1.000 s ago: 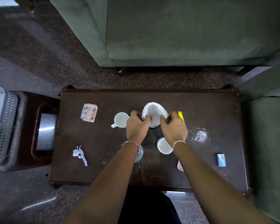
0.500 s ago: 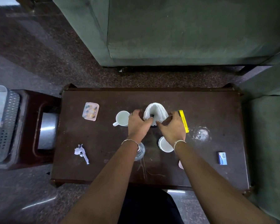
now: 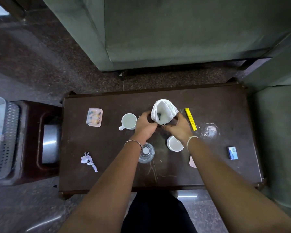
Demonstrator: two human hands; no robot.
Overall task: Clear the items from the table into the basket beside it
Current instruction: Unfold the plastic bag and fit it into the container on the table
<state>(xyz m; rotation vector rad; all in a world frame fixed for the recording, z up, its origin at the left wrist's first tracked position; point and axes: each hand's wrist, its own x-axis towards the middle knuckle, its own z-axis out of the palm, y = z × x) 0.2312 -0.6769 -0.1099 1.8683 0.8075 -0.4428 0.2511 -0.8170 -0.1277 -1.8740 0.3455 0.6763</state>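
Left hand (image 3: 145,126) and right hand (image 3: 177,128) both grip the napkins (image 3: 165,111) from either side, perhaps just clear of the table (image 3: 107,174).

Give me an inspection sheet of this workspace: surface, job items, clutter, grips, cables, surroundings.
Surface: dark table, scuffed, pale streaks near the front.
Job's things: napkin stand mid-table; mug, cup, glass, dish, yellow box, blue box, packet and paper scrap on the table; basket far left, beyond the stool.
Clutter: pink item half hidden by the right forearm.
Grips: left hand and right hand both hold the napkin stand's base.
Cables: nothing seen.
Surroundings: stool holding a steel pan left of the table; green sofa behind and right.
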